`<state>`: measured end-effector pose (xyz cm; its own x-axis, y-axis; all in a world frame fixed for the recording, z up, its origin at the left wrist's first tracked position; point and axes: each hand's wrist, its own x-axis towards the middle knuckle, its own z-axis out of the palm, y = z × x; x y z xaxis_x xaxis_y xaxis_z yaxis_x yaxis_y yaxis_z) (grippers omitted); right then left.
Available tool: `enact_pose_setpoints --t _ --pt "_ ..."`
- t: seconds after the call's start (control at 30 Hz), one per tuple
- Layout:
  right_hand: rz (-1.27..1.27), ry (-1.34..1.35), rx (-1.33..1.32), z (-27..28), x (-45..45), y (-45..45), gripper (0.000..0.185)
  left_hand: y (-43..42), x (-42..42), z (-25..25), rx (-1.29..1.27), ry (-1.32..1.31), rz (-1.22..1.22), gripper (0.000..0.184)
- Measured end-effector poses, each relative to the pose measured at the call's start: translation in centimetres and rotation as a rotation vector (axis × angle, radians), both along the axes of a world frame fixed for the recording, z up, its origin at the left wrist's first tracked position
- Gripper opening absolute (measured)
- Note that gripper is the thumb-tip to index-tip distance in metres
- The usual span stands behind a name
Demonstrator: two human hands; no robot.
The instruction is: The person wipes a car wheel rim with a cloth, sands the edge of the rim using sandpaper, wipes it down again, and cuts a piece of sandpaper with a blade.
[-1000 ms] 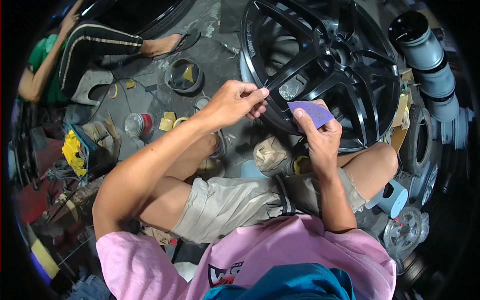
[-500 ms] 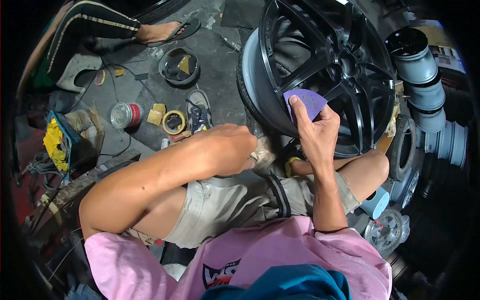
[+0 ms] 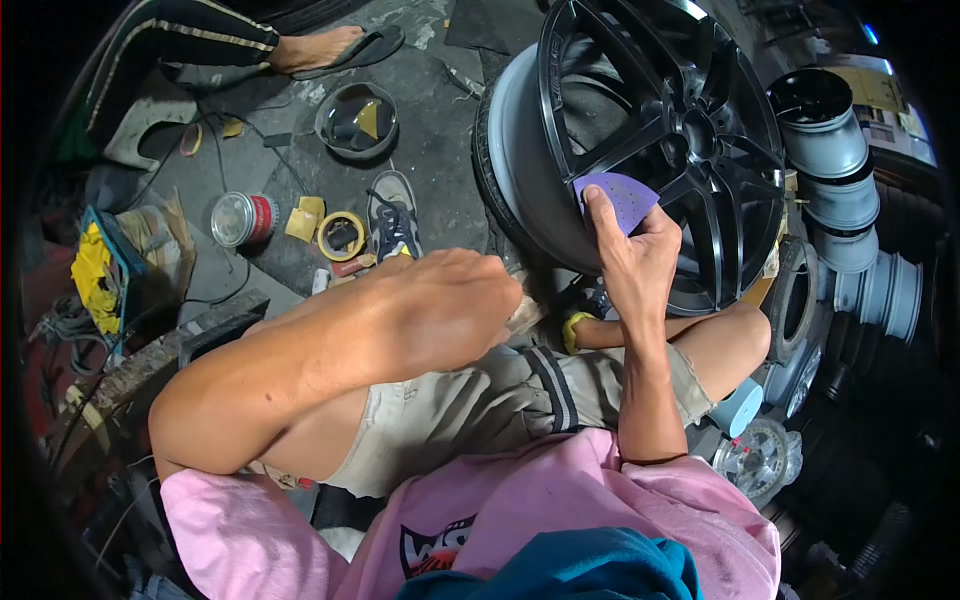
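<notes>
Left hand (image 3: 462, 300) curls, underside hidden, any hold impossible to tell; right hand (image 3: 637, 262) pinches a partly covered purple sheet (image 3: 627, 200).

Left hand (image 3: 460, 308): fingers mostly hidden; wheel (image 3: 645, 137) cropped at top.

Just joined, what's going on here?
A seated person in a pink shirt has a black spoked wheel standing in front of them. The right hand pinches a purple perforated sheet against the view of the wheel; whether it touches is unclear. The left hand is curled above the lap, its fingers hidden, so I can't tell if it holds anything. Another person's sandalled foot shows at upper left.
</notes>
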<state>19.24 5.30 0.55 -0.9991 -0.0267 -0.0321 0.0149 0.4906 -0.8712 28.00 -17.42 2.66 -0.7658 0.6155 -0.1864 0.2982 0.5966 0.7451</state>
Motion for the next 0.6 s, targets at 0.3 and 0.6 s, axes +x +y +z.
enact_pose_setpoints --t 0.3,0.6 --pt "0.031 -0.052 0.046 0.6 -0.1 0.0 0.027 0.5 -1.0 1.0 -0.076 -0.19 -0.029 0.035" --pt "0.043 -0.054 0.065 1.0 -0.1 -0.1 0.028 0.1 -0.1 -0.1 -0.015 -0.015 0.005 0.035"
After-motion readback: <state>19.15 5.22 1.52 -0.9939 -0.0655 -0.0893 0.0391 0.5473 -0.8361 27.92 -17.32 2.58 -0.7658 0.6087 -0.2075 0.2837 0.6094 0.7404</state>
